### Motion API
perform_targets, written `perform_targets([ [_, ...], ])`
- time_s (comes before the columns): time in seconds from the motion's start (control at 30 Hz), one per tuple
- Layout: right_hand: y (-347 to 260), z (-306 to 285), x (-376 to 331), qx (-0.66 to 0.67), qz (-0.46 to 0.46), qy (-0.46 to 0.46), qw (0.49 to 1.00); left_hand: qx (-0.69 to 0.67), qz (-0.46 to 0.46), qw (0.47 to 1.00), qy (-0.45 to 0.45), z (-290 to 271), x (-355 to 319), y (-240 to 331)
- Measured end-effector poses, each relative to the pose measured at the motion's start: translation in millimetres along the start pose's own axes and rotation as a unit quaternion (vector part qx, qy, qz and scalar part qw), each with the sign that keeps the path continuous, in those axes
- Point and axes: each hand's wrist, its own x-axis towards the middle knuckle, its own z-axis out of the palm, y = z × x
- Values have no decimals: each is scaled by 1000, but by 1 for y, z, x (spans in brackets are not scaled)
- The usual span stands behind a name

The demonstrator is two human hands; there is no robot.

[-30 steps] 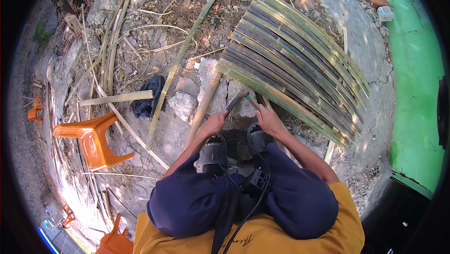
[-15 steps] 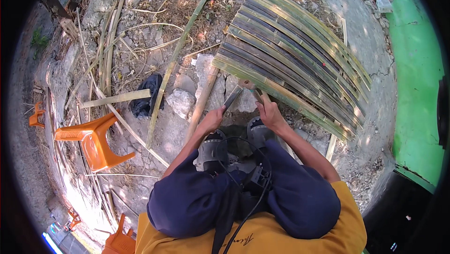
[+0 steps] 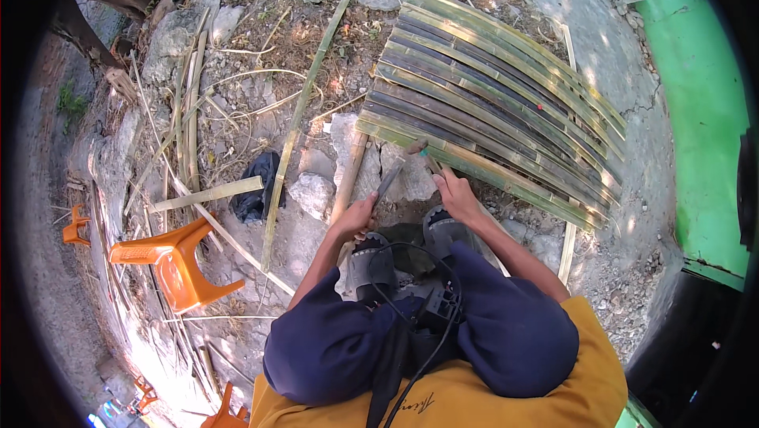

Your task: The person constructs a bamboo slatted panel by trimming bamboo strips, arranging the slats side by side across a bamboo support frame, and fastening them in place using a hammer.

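A person's left fingers point(image 3: 368, 207) wrap around a dark, flat tool point(image 3: 388, 181) jutting out ahead of them, while the right fingers point(image 3: 446, 183) grip a hammer point(image 3: 428, 158), its head beyond the fingertips, near the closest edge of bamboo slats point(image 3: 490, 104) laid side by side.

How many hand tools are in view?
2: a flat tool in the left hand and a hammer in the right hand. Others may be hidden under the slats.
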Motion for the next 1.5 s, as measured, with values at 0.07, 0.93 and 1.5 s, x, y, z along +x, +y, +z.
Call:
perform_targets([
  [0.07, -6, 7, -12, 92, -4, 88, 992, -251, -85, 932, -248, -36, -11, -4],
  [0.93, 17, 1, -10, -102, -189, 96, 972, -275, 115, 911, -285, -71, -132, 74],
  [1.5, -194, -84, -5, 226, -331, 32, 916, -227, 99, 928, -280, -51, -138, 79],
])
